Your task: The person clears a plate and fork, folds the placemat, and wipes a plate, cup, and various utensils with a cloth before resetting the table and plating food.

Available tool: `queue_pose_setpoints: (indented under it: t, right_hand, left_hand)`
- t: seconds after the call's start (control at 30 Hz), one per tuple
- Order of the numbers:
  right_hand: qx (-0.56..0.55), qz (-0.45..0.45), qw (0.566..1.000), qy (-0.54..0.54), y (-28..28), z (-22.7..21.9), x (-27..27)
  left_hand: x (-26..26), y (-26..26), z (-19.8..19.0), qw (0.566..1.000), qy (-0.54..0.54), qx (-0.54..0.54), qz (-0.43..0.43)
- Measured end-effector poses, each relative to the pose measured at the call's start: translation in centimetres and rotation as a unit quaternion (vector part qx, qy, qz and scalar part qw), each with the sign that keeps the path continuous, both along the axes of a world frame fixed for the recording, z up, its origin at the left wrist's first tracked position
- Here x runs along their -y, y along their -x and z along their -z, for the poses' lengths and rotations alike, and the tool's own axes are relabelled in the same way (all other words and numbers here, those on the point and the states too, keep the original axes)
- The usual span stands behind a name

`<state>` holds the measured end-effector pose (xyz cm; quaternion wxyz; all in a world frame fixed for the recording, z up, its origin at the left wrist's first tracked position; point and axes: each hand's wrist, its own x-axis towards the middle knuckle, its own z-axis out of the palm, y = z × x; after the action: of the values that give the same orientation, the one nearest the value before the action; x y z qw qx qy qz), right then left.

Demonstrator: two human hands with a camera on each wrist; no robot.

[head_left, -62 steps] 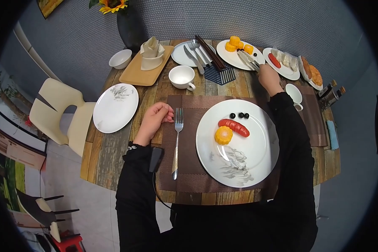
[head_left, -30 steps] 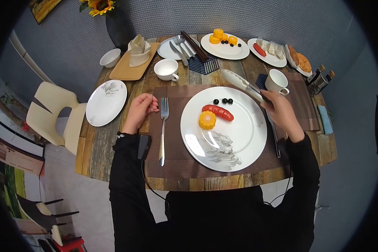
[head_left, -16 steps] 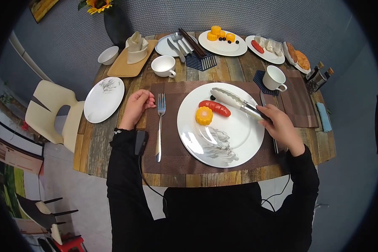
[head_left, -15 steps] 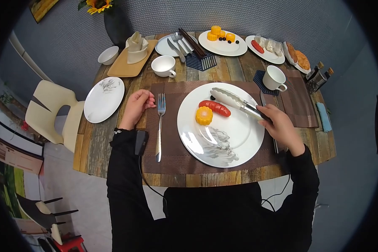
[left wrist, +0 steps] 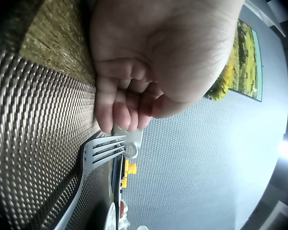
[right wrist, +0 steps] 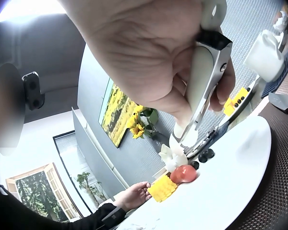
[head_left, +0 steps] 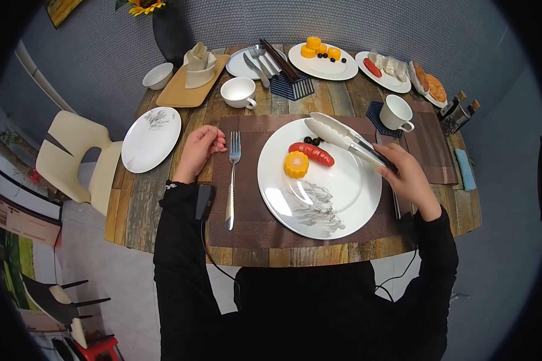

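Note:
My right hand (head_left: 404,174) grips metal tongs (head_left: 349,141) over the upper right of the large white plate (head_left: 355,204). The tongs' arms stand apart, their tips just behind black berries (head_left: 316,141) at the plate's far side. In front of the berries lie a scored red sausage (head_left: 312,154) and a round of corn (head_left: 296,164). In the right wrist view, the berries (right wrist: 210,153) sit beside the sausage (right wrist: 183,174). Left of the plate, my left hand (head_left: 203,150) rests with loosely curled fingers and holds nothing. A fork (head_left: 232,180) lies beside it on the brown placemat (head_left: 253,222).
Serving plates (head_left: 343,71) of corn, berries and sausage line the back. White cups (head_left: 395,113) stand behind the placemat. A wooden tray (head_left: 180,90) with a folded napkin and a patterned plate (head_left: 144,150) are at left. A knife (head_left: 396,204) lies under the right hand.
The tongs in my right hand came from the corn-and-berry plate at the back to my large plate. Since half a second ago they have shifted slightly back, uncovering more berries. My left hand stays beside the fork.

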<state>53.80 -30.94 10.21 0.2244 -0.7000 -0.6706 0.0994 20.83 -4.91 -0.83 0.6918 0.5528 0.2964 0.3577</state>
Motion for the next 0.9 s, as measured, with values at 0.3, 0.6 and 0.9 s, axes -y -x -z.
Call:
queue_pose_setpoints:
  t: [0.3,0.6,0.9]
  right_hand:
    - [0.01,0.022,0.997,-0.068,-1.1,0.7,-1.9]
    - [0.007,0.05,0.995,-0.09,-3.2,0.6,-4.1]
    - [0.039,0.076,0.976,-0.198,-9.7,-0.6,-6.8]
  left_hand:
    - [0.0,0.0,0.0,1.0,-0.001,0.002,0.0]
    - [0.3,-0.1,-0.2,1.0,0.003,-0.011,-0.006]
    - [0.6,-0.3,-0.7,1.0,0.002,-0.02,-0.012]
